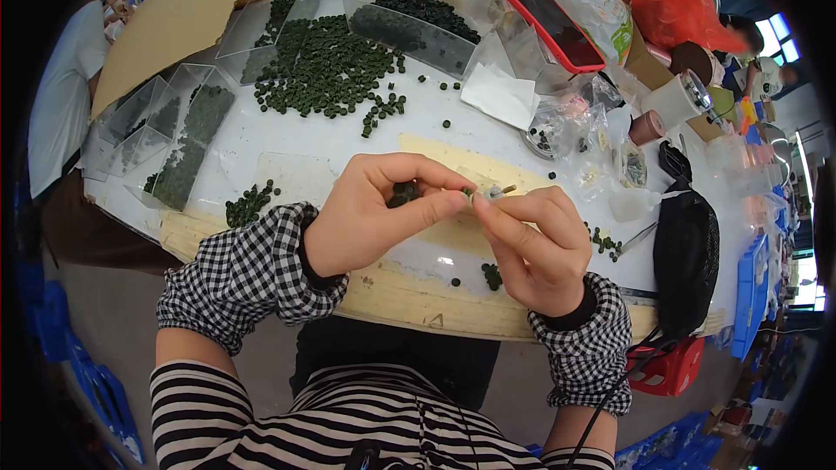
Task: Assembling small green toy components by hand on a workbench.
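Observation:
Fingertip to fingertip, my hands meet above the white table. My left hand [370, 209] is closed, pinching a small dark green round piece [468, 193] between thumb and forefinger. More dark green pieces [402, 193] sit in the curl of its fingers. My right hand [544, 248] is closed too, its thumb and forefinger pressed together right against that pinched piece. What it grips is too small to make out. A small brass-coloured tip [509, 189] shows beside its forefinger; whether it is held I cannot tell. Under the hands lies a pale yellow sheet [435, 150].
A heap of green pieces [322, 65] spreads at the back left, by clear boxes [418, 43] holding more. Small clusters [250, 204] lie nearer. At the right are a red-cased phone [557, 26], a folded white tissue [499, 94], tweezers [640, 237] and a black pouch [686, 252].

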{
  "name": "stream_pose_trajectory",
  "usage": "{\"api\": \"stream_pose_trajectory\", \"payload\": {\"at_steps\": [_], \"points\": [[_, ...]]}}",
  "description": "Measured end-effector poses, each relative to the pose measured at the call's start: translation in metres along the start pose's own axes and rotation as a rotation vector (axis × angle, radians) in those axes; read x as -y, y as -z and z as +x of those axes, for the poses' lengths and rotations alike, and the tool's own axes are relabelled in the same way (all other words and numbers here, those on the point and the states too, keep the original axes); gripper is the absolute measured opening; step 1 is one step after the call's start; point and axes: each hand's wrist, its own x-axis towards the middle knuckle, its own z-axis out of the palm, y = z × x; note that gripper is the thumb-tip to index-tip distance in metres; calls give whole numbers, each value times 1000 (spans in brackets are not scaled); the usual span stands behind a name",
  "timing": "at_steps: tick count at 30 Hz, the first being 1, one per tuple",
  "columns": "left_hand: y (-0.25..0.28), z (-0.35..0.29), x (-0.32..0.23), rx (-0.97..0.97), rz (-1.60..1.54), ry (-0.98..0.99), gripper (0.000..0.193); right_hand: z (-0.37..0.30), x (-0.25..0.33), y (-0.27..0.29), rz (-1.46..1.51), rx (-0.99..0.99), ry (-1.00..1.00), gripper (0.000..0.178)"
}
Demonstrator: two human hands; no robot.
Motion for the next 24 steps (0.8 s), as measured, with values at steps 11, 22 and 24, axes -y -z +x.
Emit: {"api": "stream_pose_trajectory", "payload": {"at_steps": [11,22,24], "points": [[29,10,9,-65,36,198,17,8,2,21,168,106,-43,28],[32,26,25,23,241,168,18,27,97,48,1311,762,382,20],[35,26,25,14,239,161,18,20,102,49,1335,731,358,20]]}}
